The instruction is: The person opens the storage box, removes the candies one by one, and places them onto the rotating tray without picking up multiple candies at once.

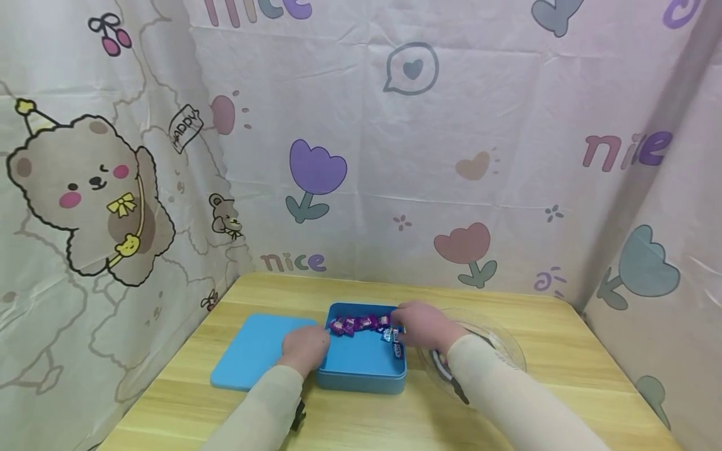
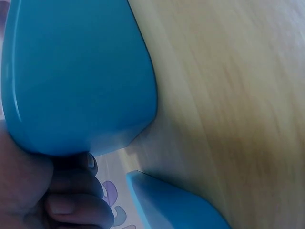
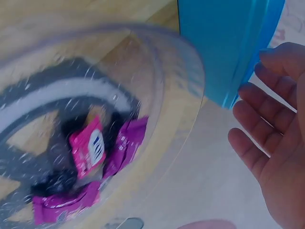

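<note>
A blue rectangular box [image 1: 361, 383] stands on the table, holding a row of purple-wrapped candies [image 1: 365, 322] along its back wall. Blue-wrapped candies [image 1: 398, 349] lie in its right part. My left hand [image 1: 307, 347] grips the box's left side, fingers curled at the wall [image 2: 78, 86]. Over the back right corner is my right hand [image 1: 425, 326], close to the blue candies. Its fingers are loosely bent [image 3: 259, 117], with thumb and forefinger near the rim and nothing seen between them. Beside it, a clear round bowl [image 3: 190, 109] contains pink- and purple-wrapped candies [image 3: 126, 145].
A flat blue lid [image 1: 248, 351] lies left of the box, partly behind my left hand. The clear bowl [image 1: 516, 351] is right of the box, partly covered by my right forearm. Printed curtains [image 1: 361, 125] hang behind and beside the wooden table [image 1: 361, 426].
</note>
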The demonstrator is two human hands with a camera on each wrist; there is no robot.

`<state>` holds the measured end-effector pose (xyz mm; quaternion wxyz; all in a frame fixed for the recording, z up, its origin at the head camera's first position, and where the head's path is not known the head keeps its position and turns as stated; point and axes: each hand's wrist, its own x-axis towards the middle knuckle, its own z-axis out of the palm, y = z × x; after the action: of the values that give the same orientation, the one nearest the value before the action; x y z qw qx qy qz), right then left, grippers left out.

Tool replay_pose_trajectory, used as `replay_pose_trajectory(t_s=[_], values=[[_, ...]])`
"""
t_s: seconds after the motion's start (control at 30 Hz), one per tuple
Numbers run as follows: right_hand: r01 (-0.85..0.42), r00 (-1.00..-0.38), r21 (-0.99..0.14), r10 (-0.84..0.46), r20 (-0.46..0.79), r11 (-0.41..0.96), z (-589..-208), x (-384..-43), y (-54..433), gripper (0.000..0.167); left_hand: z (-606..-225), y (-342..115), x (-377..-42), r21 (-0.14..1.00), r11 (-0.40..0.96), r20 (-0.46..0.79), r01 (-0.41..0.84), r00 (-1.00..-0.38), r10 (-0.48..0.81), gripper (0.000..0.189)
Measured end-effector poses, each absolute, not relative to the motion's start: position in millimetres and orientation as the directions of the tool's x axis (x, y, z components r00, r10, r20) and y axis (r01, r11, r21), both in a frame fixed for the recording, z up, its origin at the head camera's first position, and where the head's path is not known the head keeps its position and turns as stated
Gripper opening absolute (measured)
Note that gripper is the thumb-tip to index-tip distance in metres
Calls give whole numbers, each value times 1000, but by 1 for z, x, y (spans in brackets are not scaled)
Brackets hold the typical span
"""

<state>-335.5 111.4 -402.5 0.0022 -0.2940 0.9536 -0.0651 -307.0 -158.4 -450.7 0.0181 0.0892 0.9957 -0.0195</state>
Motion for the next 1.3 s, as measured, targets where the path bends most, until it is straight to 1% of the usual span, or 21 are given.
replay_pose_trajectory(t_s=[0.1, 0.23, 0.3, 0.43, 0.5, 0.6, 0.77, 0.93, 1.3], values=[[-573, -819, -90, -574, 20, 814, -405, -334, 102, 21, -451, -158, -307, -30, 984, -39, 175, -984, 174, 12], [-605, -797, -13, -604, 11, 796, -408, -333, 90, 21, -450, -158, -307, -26, 985, -44, 168, -985, 167, 13], [-621, -783, 47, -622, 2, 782, -410, -332, 85, 20, -450, -158, -307, -31, 986, -51, 164, -985, 162, 14], [-636, -763, 208, -646, -26, 743, -415, -330, 75, 13, -451, -158, -309, -42, 986, -63, 162, -985, 159, 15], [-628, -765, 284, -642, -50, 725, -419, -329, 72, 10, -452, -158, -310, -46, 985, -61, 166, -985, 163, 15], [-612, -774, 344, -629, -76, 712, -423, -326, 67, 8, -454, -158, -311, -46, 985, -55, 168, -985, 165, 15], [-585, -792, 399, -603, -93, 706, -428, -323, 60, 5, -454, -158, -311, -42, 985, -53, 166, -985, 164, 14], [-564, -802, 443, -589, -96, 697, -432, -322, 56, 7, -454, -157, -311, -48, 984, -46, 173, -984, 171, 11], [-582, -786, 430, -613, -82, 690, -435, -322, 56, 6, -451, -158, -309, -38, 985, -50, 167, -985, 165, 9]])
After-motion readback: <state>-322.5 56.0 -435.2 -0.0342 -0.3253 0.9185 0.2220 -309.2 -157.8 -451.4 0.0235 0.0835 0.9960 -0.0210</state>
